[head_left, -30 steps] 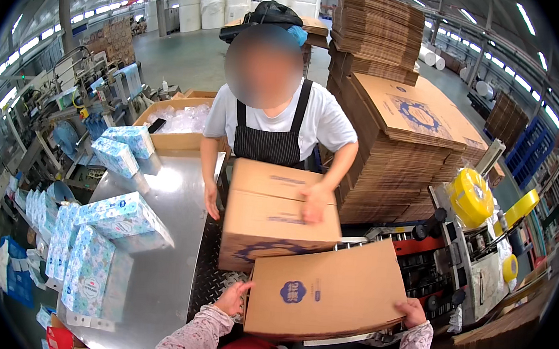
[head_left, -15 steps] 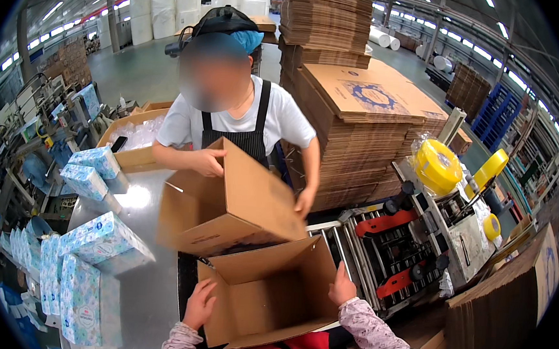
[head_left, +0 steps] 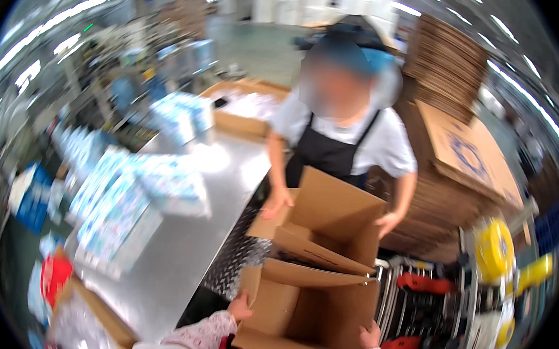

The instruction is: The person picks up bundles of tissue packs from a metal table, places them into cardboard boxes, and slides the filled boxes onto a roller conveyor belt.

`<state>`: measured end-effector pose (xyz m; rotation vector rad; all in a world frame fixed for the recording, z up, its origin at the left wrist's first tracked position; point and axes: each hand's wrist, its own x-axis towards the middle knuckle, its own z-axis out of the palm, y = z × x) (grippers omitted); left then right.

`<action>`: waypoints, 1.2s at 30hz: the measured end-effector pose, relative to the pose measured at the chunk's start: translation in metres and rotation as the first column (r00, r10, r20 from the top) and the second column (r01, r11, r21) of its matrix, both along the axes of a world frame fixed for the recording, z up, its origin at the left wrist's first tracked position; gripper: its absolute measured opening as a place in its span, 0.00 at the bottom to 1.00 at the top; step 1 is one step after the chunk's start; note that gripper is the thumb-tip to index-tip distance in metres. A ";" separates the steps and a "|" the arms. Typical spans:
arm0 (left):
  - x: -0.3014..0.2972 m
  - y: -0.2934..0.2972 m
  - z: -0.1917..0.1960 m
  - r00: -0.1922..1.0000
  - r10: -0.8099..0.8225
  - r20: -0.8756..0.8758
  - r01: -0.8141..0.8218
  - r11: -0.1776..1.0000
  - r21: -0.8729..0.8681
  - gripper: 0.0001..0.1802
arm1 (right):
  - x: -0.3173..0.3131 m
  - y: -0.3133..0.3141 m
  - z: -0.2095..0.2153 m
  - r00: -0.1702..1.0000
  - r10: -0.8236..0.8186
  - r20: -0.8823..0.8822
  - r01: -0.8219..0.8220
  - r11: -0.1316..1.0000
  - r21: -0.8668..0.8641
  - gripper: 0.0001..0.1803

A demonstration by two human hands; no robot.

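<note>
Close in front of me stands an open-topped brown cardboard box (head_left: 341, 305), its bare inside showing. My left hand (head_left: 240, 306) is closed on its left wall near the corner. At the right wall, my right hand (head_left: 369, 336) grips the edge. Just beyond is a second open cardboard box (head_left: 342, 208), close against the far side of mine. A co-worker in a dark apron (head_left: 323, 145) has one hand by that box's left flap and the other on its right side.
Blue-and-white tissue packs (head_left: 119, 202) stand on the metal table (head_left: 182, 265) at left. A roller conveyor with red parts (head_left: 427, 284) and yellow tape rolls (head_left: 494, 251) is at right. Flattened cartons (head_left: 435, 179) are stacked behind. A box of clear plastic (head_left: 110, 321) is lower left.
My view has swung left, shifting the scene rightward. The co-worker's box has gone from tilted in the air to set down behind mine. Both my hands stay at my box's sides.
</note>
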<state>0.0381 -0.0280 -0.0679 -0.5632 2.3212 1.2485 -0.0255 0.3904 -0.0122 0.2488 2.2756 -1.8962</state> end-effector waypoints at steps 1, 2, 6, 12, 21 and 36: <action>0.003 0.005 0.006 0.998 0.006 -0.070 -0.004 1.000 0.023 0.43 | -0.004 0.005 0.009 0.997 0.068 0.043 -0.067 0.998 -0.020 0.23; 0.007 0.002 -0.036 0.991 0.036 -0.127 -0.031 0.999 0.039 0.39 | -0.013 0.037 -0.039 0.996 0.087 -0.008 -0.087 0.996 0.009 0.21; -0.009 -0.015 -0.017 0.972 -0.145 -0.185 0.152 0.988 0.024 0.32 | -0.032 0.033 -0.049 0.995 0.093 -0.025 -0.089 0.987 0.135 0.17; 0.010 -0.163 0.051 0.924 0.246 -0.295 -0.186 0.959 0.215 0.22 | -0.030 -0.094 -0.009 0.969 0.246 -0.021 -0.215 0.884 0.415 0.23; 0.041 -0.490 0.164 0.680 0.301 -0.669 -0.732 0.340 -0.591 0.29 | -0.010 -0.256 0.120 0.691 0.618 -0.375 0.217 0.317 0.923 0.35; 0.113 -0.548 0.176 0.900 0.327 -0.288 -0.435 0.629 -0.645 0.64 | 0.048 -0.717 0.081 0.391 0.889 0.239 -0.864 0.444 -0.237 0.36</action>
